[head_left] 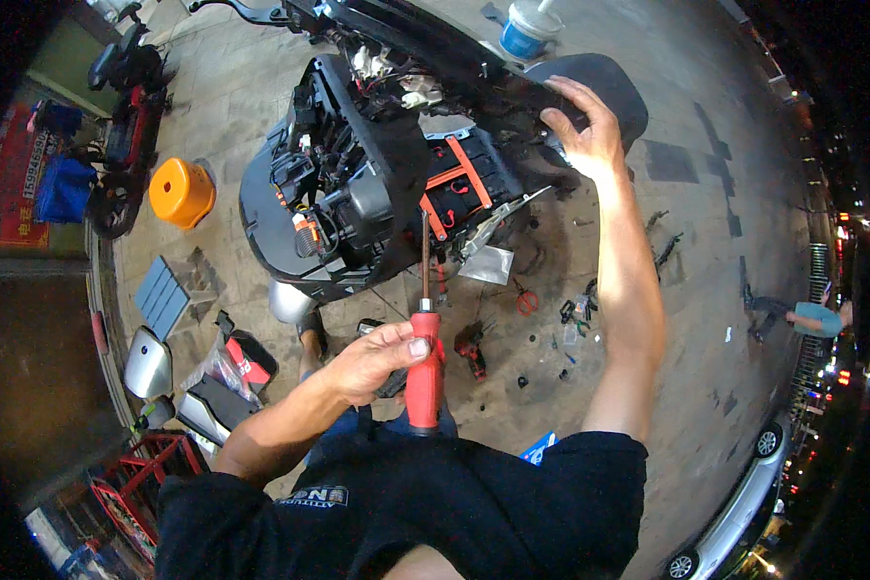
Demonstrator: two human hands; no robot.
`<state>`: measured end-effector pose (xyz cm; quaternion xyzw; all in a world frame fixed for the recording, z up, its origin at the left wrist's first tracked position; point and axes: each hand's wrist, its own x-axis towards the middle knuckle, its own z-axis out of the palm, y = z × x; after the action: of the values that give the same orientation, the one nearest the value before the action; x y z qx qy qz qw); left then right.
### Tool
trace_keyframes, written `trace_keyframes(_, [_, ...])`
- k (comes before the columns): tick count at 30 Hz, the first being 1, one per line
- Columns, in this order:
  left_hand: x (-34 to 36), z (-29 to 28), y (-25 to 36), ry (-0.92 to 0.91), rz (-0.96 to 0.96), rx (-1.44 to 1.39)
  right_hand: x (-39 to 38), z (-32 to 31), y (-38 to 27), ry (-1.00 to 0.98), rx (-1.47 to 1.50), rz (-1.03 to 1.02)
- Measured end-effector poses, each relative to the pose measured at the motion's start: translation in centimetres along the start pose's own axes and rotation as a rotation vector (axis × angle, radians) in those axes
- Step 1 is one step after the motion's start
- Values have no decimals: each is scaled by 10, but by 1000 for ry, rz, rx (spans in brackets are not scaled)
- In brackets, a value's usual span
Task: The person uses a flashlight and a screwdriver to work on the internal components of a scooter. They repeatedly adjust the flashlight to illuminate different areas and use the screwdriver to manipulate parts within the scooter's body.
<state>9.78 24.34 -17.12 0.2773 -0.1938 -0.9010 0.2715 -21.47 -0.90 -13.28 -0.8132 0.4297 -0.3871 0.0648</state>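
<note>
My left hand (382,365) is closed round the red handle of a long screwdriver (423,372), held upright in front of my chest with the shaft pointing away from me. Beyond its tip stands a partly stripped scooter (367,184), its wiring bare and orange straps (459,179) lying across a black compartment. My right hand (590,130) is at the scooter's right side, fingers stretched out over the black bodywork near the seat-like dark part (604,87). Whether its fingertips press on the bodywork I cannot tell.
On the paving lie a red cordless drill (471,350), red-handled scissors (525,300) and several small parts. An orange stool (182,193), grey panels (149,363) and a red crate (145,493) stand left. A bucket (530,31) is far off; a person (812,319) and car (735,512) are right.
</note>
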Motion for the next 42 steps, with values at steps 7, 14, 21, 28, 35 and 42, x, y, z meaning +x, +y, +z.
trace_keyframes(7, [0,-14,10,20,-5,-17,-3,-1,-4,19,122,67])
trace_keyframes(14, [0,-23,27,28,49,31,-16,5,-22,96,138,330])
trace_keyframes(21, [4,-21,27,-11,72,25,-16,4,-27,101,59,202])
trace_keyframes(28, [0,-25,20,-30,84,39,-8,4,-33,66,-10,17])
trace_keyframes(35, [-9,-27,19,10,80,29,22,1,-63,-43,-261,-226])
trace_keyframes(42, [-16,-26,19,-44,94,77,43,-5,-64,-163,-409,-381])
